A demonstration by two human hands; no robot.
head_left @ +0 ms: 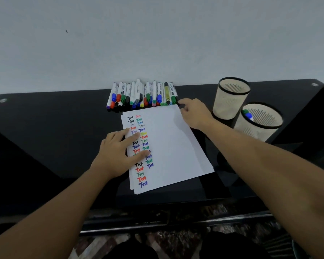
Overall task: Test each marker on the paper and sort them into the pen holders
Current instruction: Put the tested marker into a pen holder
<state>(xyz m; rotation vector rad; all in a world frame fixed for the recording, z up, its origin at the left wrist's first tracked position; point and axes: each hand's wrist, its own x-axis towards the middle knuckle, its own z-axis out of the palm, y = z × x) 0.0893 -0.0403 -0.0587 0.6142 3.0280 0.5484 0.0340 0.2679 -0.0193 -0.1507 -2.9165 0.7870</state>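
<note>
- Both my hands are on the desk (45, 118): my left hand (118, 154) lies flat with its fingers spread on the paper (172, 146), pressing it down over the left-hand column of writing
- My right hand (193, 113) reaches to the right end of the marker row (140, 96) and its fingertips close on a dark-capped marker (180, 105) just off the paper's far right corner; I judge this a pinch, though the fingers hide most of it
- Step in hand, as I read it: picking up the next marker to test, with the paper already steadied for writing
- Next move calls for lifting that marker clear of its neighbours without rolling them, pulling off the cap, and writing a word in the bare space on the paper
- Most markers lie side by side along the far edge of the desk, caps toward me, touching the top of the paper
- Two mesh pen holders stand to my right: the far holder (232, 99) looks empty from here, the near holder (260, 122) shows a blue-capped and a green-capped marker inside
- Writing I can read: the word "Test" repeated in two columns in black, red, green, blue, purple and yellow
- Print on the marker barrels is too small to read
</note>
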